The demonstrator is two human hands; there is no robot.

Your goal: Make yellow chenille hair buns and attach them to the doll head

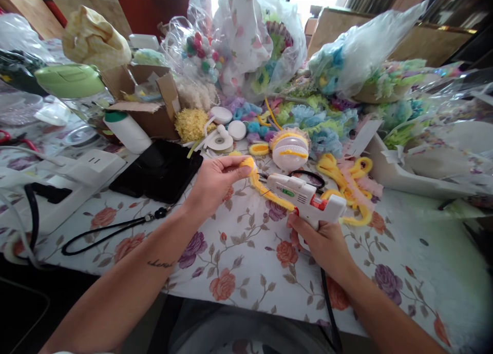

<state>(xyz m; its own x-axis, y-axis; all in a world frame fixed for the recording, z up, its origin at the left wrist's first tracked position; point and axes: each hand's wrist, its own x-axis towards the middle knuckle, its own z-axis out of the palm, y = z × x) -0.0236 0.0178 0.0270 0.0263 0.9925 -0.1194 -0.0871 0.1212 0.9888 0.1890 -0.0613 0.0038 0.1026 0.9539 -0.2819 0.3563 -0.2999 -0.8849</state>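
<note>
Between the fingertips of my left hand [217, 182] is the looped end of a fuzzy yellow strip [271, 197], like a pipe cleaner, which trails down to the right. My right hand [321, 241] is wrapped round the handle of a white hot glue gun [298, 192]. The gun's nozzle points left and is close to the yellow strip by my left fingers; whether it touches cannot be made out. Just behind the gun stands a round white piece [290, 151] with a ruffled edge and yellow trim. More yellow strip [356, 190] lies with pink ruffle at the right.
A black tablet or phone [157, 169] with a wrist strap lies left, beside a white power strip [54, 195]. Behind are a cardboard box [142, 115], white round discs [236, 130], colourful ruffles and plastic bags. A white tray [400, 164] stands right. The gun's cord [327, 297] runs off the front edge.
</note>
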